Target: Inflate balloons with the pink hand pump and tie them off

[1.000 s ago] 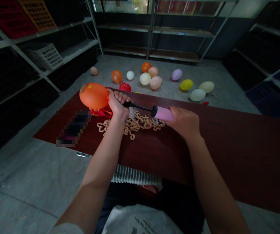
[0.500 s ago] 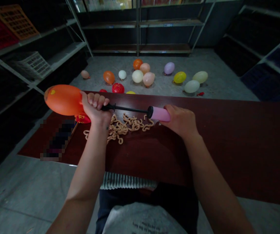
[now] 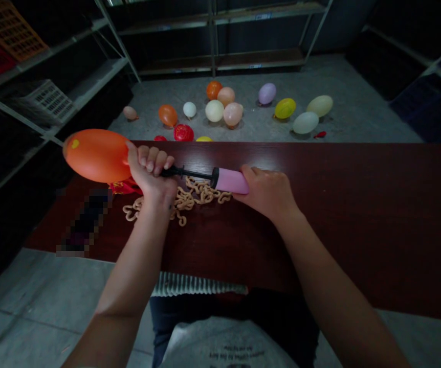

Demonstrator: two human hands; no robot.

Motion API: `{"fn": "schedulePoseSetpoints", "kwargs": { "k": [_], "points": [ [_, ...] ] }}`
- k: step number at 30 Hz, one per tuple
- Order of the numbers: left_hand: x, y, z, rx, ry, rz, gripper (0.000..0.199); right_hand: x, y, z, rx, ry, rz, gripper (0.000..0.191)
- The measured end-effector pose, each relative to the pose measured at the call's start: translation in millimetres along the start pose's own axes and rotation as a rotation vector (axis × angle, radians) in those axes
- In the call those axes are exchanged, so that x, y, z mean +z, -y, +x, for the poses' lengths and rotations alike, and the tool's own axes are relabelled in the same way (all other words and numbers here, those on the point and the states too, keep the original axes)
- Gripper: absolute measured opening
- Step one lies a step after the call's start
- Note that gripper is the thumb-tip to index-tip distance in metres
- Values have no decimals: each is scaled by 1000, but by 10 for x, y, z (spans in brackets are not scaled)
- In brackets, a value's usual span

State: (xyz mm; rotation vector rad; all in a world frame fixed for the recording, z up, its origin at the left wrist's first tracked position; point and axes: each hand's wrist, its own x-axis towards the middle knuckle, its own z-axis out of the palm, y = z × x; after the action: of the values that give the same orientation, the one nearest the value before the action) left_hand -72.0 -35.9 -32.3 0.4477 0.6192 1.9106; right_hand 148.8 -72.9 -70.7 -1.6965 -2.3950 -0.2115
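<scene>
A pink and black balloon pump [image 3: 231, 181] spans the space between my hands above the table. My left hand [image 3: 150, 166] is closed round its black nozzle end and the neck of an inflated orange balloon [image 3: 96, 155], which points left. The neck itself is hidden by the fingers. Around the pink barrel, my right hand [image 3: 268, 190] is wrapped, with a short stretch of black rod showing between barrel and left hand. Beneath the pump lies a heap of tan, curly, rope-like pieces [image 3: 190, 198]. Red items with yellow print [image 3: 125, 186] sit under the orange balloon.
The dark red-brown table [image 3: 358, 214] runs wide to the right. A blurred-out dark object [image 3: 88, 220] lies at its left. Several balloons, such as a purple one [image 3: 267, 94], rest on the floor beyond. Metal shelves [image 3: 259, 61] and a white crate [image 3: 53, 99] stand behind and left.
My right hand has moved left with the pink barrel, so less black rod shows. My left hand still grips the nozzle end and balloon. The view has tilted slightly down.
</scene>
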Motion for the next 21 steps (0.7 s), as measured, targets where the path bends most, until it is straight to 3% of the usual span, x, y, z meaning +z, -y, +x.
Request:
{"fn": "schedulePoseSetpoints", "kwargs": {
  "k": [5, 12, 16, 21],
  "points": [
    [138, 183, -180, -101, 4, -7, 60, 36, 128, -6, 2, 6, 45, 45],
    [86, 324, -167, -176, 15, -42, 65, 123, 157, 9, 10, -24, 44, 39],
    [46, 289, -89, -154, -26, -89, 62, 150, 173, 38, -11, -88, 72, 40],
    [-3, 256, 4, -46, -72, -111, 43, 147, 261, 88, 2, -101, 84, 49]
  ]
}}
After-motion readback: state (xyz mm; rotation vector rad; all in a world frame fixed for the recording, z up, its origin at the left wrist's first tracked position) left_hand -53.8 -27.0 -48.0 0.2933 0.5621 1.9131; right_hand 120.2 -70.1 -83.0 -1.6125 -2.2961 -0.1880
